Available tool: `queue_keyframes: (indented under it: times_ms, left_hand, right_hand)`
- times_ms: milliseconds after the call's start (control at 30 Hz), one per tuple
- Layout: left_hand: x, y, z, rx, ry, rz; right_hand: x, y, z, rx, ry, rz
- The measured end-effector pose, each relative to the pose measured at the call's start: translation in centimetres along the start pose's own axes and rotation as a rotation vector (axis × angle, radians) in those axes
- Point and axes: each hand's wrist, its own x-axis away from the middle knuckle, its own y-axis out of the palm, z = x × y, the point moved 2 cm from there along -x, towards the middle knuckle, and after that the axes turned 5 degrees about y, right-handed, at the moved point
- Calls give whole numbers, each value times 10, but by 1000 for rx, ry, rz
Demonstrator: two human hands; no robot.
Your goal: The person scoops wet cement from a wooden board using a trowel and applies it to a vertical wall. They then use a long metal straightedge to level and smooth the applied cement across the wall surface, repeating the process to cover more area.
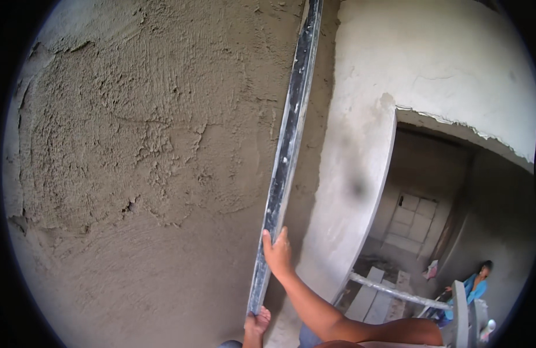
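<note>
Both hands on a long bar [290, 130] along a plastered wall [134, 116]

The right hand [278, 254] is wrapped around the bar's lower part; the left hand [258, 321] grasps its bottom end. The bar, dark-faced and flecked with pale smears, runs up the plaster at a slight tilt, leaning right toward the top. To its left the grey-brown surface is coarse and cracked higher up, smoother below. At right stands a whitish wall [361, 69] with a ragged-edged opening. Beyond it lies a dim room with pale boards [363, 296] on the floor and a person in blue [477, 287].
</note>
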Motion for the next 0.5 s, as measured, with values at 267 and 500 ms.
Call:
queue_keyframes:
  times_ms: [267, 500]
  left_hand:
    - [8, 12, 1, -7, 95, 105]
    - [7, 14, -11, -37, 95, -2]
  right_hand:
    - [-1, 9, 5, -57, 27, -13]
    - [8, 11, 20, -147, 118, -125]
